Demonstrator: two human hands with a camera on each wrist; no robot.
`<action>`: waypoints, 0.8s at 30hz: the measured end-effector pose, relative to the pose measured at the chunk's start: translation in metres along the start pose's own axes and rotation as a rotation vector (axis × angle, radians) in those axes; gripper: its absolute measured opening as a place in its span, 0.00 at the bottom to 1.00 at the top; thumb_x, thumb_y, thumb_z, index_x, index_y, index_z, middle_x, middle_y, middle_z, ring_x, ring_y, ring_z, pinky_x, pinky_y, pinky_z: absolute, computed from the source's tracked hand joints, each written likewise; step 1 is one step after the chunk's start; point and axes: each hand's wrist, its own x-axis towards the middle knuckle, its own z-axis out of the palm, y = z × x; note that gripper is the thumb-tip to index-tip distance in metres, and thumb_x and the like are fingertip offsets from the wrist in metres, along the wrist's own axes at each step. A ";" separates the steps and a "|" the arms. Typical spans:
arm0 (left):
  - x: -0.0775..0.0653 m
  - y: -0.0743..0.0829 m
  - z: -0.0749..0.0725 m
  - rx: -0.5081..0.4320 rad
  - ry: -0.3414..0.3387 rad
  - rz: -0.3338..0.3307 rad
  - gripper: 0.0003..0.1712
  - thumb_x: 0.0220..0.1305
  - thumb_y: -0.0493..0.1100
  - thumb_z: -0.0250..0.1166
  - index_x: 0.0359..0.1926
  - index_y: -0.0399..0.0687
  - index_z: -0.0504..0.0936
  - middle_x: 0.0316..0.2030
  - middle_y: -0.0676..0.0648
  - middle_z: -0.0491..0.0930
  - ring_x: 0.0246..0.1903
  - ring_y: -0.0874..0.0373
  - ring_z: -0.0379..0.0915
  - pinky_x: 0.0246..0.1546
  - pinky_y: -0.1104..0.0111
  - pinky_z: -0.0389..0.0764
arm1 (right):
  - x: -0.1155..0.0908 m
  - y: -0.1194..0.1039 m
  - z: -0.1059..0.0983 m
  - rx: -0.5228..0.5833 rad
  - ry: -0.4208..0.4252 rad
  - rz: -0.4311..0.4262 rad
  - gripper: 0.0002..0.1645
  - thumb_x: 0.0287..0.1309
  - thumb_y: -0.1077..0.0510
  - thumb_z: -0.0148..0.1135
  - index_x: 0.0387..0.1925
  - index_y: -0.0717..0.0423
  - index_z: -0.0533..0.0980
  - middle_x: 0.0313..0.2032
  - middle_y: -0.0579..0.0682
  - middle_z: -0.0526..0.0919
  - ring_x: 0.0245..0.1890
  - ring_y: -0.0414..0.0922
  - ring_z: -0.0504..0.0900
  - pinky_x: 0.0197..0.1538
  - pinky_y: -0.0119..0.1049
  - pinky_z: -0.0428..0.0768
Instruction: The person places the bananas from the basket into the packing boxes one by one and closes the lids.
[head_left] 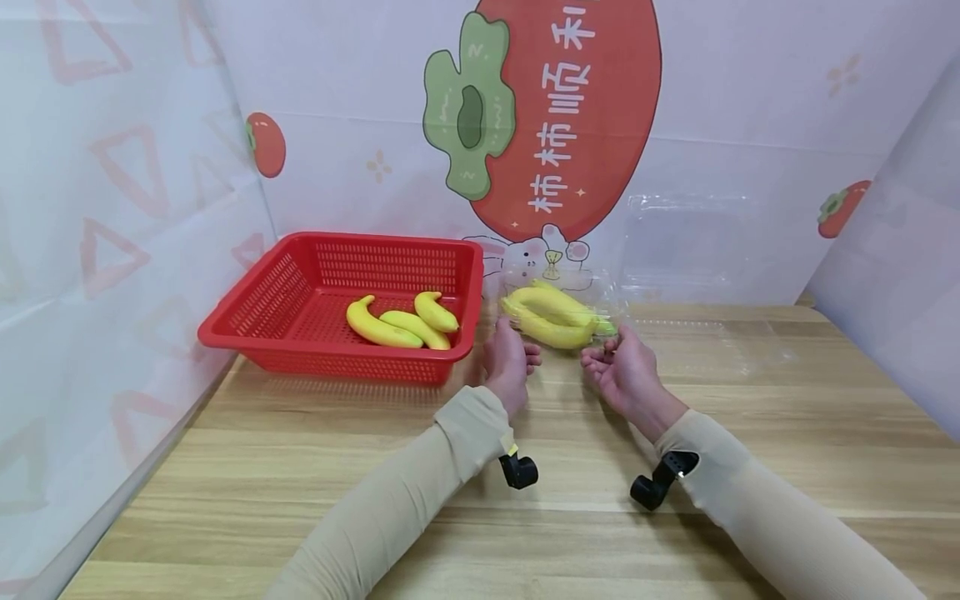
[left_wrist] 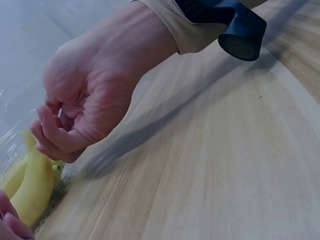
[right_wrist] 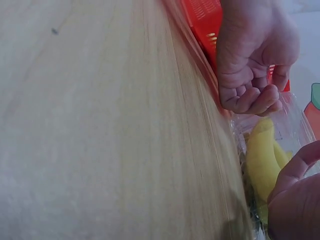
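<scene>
A clear plastic clamshell box [head_left: 555,275] with two yellow bananas [head_left: 555,335] in it lies on the table between my hands. My left hand [head_left: 507,362] is at its near left corner. In the right wrist view the left hand's curled fingers [right_wrist: 252,102] pinch the box's edge. On the near right corner my right hand [head_left: 626,375] pinches the rim, close to the bananas' green ends. The left wrist view shows the right hand [left_wrist: 90,100] from the side, its lower fingers curled in. Part of the box is hidden behind the hands.
To the left stands a red plastic basket [head_left: 273,350] with three bananas [head_left: 382,332] at its right side. Another clear plastic box [head_left: 712,346] sits open on the right, its lid [head_left: 686,242] raised against the printed backdrop. White cloth walls enclose the wooden table [head_left: 570,533].
</scene>
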 end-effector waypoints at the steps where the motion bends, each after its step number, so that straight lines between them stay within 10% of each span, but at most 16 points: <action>1: 0.000 0.001 0.000 -0.004 0.003 -0.004 0.29 0.78 0.60 0.44 0.41 0.46 0.84 0.21 0.50 0.86 0.16 0.60 0.76 0.21 0.71 0.75 | 0.000 0.000 0.000 0.008 0.004 -0.001 0.25 0.85 0.46 0.32 0.28 0.51 0.59 0.21 0.53 0.79 0.18 0.43 0.80 0.24 0.28 0.79; 24: -0.012 0.004 0.004 0.038 0.028 0.002 0.34 0.82 0.64 0.43 0.45 0.42 0.84 0.20 0.49 0.85 0.14 0.61 0.72 0.21 0.72 0.72 | -0.003 0.000 -0.001 -0.009 -0.008 -0.014 0.23 0.85 0.48 0.30 0.31 0.51 0.60 0.24 0.51 0.78 0.20 0.42 0.79 0.25 0.27 0.78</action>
